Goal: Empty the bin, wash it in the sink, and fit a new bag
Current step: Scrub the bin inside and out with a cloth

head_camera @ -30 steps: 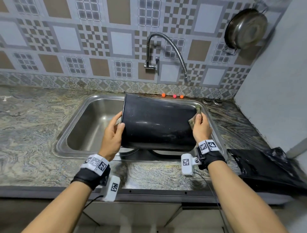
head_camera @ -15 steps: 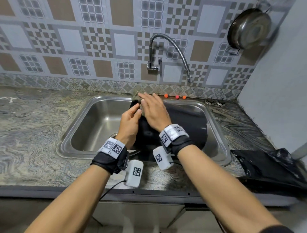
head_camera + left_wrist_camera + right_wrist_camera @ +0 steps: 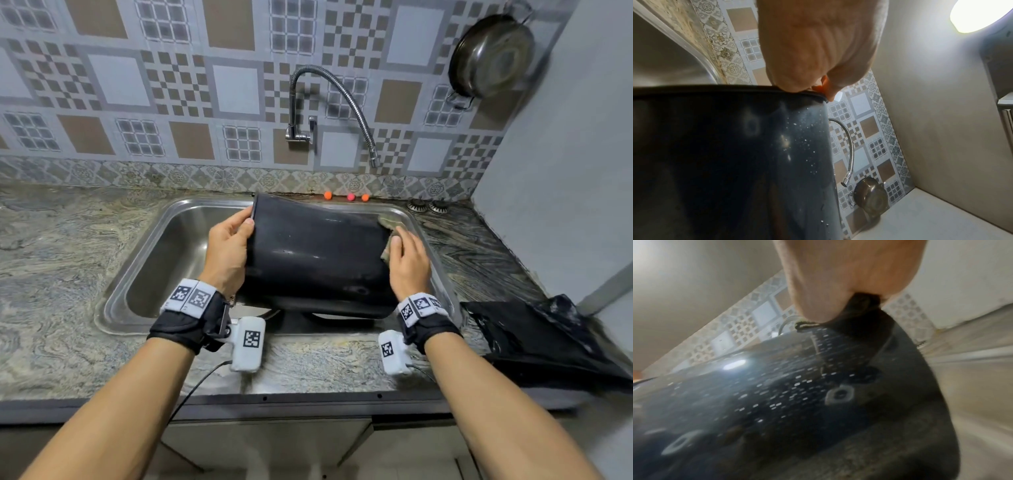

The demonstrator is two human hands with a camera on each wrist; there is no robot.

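A black plastic bin (image 3: 318,253) lies on its side across the steel sink (image 3: 164,260), its open rim to the left and its base to the right. My left hand (image 3: 227,246) grips the rim, thumb on the outer wall; the left wrist view shows its fingers (image 3: 813,53) curled over the bin's edge (image 3: 735,91). My right hand (image 3: 409,262) presses a greenish scrub pad (image 3: 390,222) against the right end of the bin. The bin's wet wall (image 3: 777,394) fills the right wrist view, with the pad (image 3: 861,311) under my palm.
A flexible tap (image 3: 342,99) arches over the sink, with no water running that I can see. A crumpled black bag (image 3: 534,339) lies on the marble counter (image 3: 61,274) at the right. A steel pan (image 3: 491,56) hangs on the wall. Three small coloured balls (image 3: 350,197) sit behind the sink.
Half a second ago my right hand was at the bin's left rim beside my left hand. It has swept back to the right end with the pad. My left hand still holds the rim.
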